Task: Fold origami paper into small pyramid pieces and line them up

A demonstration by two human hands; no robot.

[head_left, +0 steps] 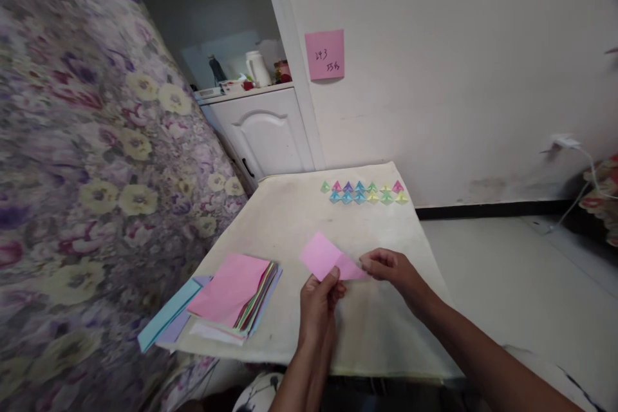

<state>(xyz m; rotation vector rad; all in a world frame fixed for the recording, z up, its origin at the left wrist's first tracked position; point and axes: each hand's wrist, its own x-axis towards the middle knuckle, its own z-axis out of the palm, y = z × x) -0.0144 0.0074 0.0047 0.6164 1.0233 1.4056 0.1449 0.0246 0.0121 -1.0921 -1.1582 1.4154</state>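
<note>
A pink sheet of paper [319, 255], partly folded, is held up over the near part of the table. My left hand [322, 293] grips its lower edge, with the thumb on top and the other fingers beneath. At the sheet's pointed right corner, my right hand [389, 265] is closed in a pinch, the fingertips against the paper. Toward the back of the table, small folded paper pieces [360, 194] in green, pink, blue, purple and yellow stand in two rows.
A stack of coloured paper [232, 290], pink on top, lies at the table's left, beside blue sheets [170, 314]. A floral curtain [120, 206] hangs along the left. Behind the table [284, 219] are a white cabinet [265, 135] and a wall with a pink note [325, 55].
</note>
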